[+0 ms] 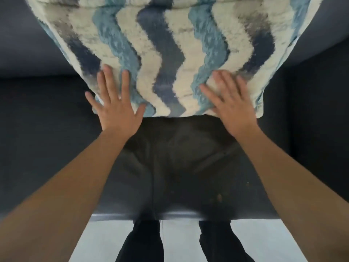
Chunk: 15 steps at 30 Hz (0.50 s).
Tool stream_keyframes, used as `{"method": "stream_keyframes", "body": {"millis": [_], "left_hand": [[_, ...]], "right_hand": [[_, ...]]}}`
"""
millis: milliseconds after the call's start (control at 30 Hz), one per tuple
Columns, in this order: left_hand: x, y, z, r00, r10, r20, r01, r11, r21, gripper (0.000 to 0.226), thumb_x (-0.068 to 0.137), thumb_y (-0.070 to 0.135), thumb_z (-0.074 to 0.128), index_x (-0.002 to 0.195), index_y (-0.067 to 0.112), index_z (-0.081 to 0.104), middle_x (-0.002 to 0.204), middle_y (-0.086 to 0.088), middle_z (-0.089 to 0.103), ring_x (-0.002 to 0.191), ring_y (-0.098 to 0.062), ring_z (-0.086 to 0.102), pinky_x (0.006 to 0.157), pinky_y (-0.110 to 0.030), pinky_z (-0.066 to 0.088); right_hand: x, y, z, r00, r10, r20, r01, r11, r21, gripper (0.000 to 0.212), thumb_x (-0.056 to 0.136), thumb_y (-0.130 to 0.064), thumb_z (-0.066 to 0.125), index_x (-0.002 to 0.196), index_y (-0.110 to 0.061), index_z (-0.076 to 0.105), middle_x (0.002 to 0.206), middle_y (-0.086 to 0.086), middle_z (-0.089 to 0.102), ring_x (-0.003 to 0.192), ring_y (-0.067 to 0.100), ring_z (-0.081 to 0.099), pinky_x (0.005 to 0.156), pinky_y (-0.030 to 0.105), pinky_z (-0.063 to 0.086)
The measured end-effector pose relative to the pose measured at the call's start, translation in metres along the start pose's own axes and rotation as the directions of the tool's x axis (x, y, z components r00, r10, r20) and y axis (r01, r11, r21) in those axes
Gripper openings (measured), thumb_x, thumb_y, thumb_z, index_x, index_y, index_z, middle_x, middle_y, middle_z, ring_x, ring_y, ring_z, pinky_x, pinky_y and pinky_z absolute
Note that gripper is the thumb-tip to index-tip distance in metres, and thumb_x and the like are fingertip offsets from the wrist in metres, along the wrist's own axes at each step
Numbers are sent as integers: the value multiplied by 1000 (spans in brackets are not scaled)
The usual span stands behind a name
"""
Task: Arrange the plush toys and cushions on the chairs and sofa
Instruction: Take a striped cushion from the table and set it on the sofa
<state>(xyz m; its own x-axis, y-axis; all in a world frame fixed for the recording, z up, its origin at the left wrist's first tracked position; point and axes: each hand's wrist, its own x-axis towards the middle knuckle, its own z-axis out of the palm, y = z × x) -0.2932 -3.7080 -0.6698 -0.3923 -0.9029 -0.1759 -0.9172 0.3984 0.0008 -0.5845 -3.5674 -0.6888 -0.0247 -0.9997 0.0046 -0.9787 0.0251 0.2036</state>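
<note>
**Pressing a big wavy-striped cushion onto a dark seat**

Biggest thing by far is the dark blue-grey upholstered seat [47,138]. Its backrest [28,44] runs across the far side. Honestly can't tell if it's the sofa or one of the chairs.

Next is the cushion [170,53], a fluffy one with wavy stripes in cream, teal, navy and grey. It sits at the far part of the seat, propped against the backrest. Its near edge is down on the seat pad and its top is cut off by the frame.

A strip of pale floor [179,241] shows along the near edge. Two legs [143,242] in black trousers stand on it, right up against the seat front.

Two bare forearms [71,176] reach in from the near corners. The left hand [117,112] lies flat on the cushion's near-left corner. Its fingers [109,82] are straight and fanned wide, gripping nothing.

The right hand [234,110] lies flat on the near-right part of the cushion. Its fingers are straight and closer together, not gripping anything either. It's a bit blurry tbh.

Smallest bit: a few pale specks [219,197] on the seat pad, close to its front edge.
</note>
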Motion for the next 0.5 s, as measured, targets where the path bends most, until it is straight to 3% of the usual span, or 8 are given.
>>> {"method": "stream_keyframes", "body": {"millis": [100,167,233,267,300,367,433,500], "left_hand": [[-12,13,-6,1000,-31,0,30,985,-168,93,99,55,50,164,16,-3,168,-29,-7,156,-47,-4,121,-67,15],[-39,29,-5,987,-163,-9,139,867,-478,92,99,53,54,165,15,1,168,-27,-11,157,-44,-5,124,-59,13],[-52,46,-10,852,-467,237,450,421,-787,99,96,58,58,164,23,-5,170,-15,-17,159,-34,-3,127,-49,11],[-49,54,-14,693,-555,459,594,79,-801,102,94,64,57,163,29,-8,172,-8,-15,159,-29,1,127,-48,14],[-44,60,-19,535,-526,661,648,-246,-721,104,90,71,55,163,34,-9,173,-2,-9,159,-27,7,126,-49,18],[-32,65,-20,427,-317,847,566,-637,-524,107,83,85,48,163,37,-4,174,0,2,159,-28,12,123,-55,26],[-12,66,-27,524,-185,831,462,-758,-460,103,81,91,38,163,33,16,171,-6,18,156,-33,21,119,-65,29],[14,62,-39,591,-175,788,375,-805,-460,101,79,93,35,160,34,29,168,-5,28,152,-39,29,110,-78,28]], "right_hand": [[-34,-14,-11,946,317,72,-323,941,100,88,96,-22,67,166,-31,14,171,23,5,158,41,5,128,57,5],[-47,-49,-25,774,607,180,-620,668,412,85,98,-35,64,166,-26,12,170,28,-1,158,44,1,127,56,8],[-37,-73,-38,372,772,515,-743,-85,664,104,93,-45,72,166,-20,2,171,21,-7,159,34,-1,129,48,10],[-25,-81,-44,182,679,711,-630,-475,614,112,91,-48,74,165,-20,-4,173,14,-5,159,29,4,129,46,13],[-11,-89,-51,94,531,842,-464,-725,509,115,90,-53,73,165,-24,-8,174,7,1,159,25,11,128,44,17],[18,-105,-62,157,323,933,-198,-916,350,107,92,-66,62,163,-35,-12,172,-5,12,157,20,23,128,44,23],[42,-107,-68,333,247,910,-102,-950,296,102,87,-83,47,164,-41,-4,172,-9,17,156,18,27,128,49,23],[58,-82,-64,423,247,872,-37,-957,289,106,70,-97,45,160,-45,26,167,-6,35,151,23,37,124,57,26]]}}
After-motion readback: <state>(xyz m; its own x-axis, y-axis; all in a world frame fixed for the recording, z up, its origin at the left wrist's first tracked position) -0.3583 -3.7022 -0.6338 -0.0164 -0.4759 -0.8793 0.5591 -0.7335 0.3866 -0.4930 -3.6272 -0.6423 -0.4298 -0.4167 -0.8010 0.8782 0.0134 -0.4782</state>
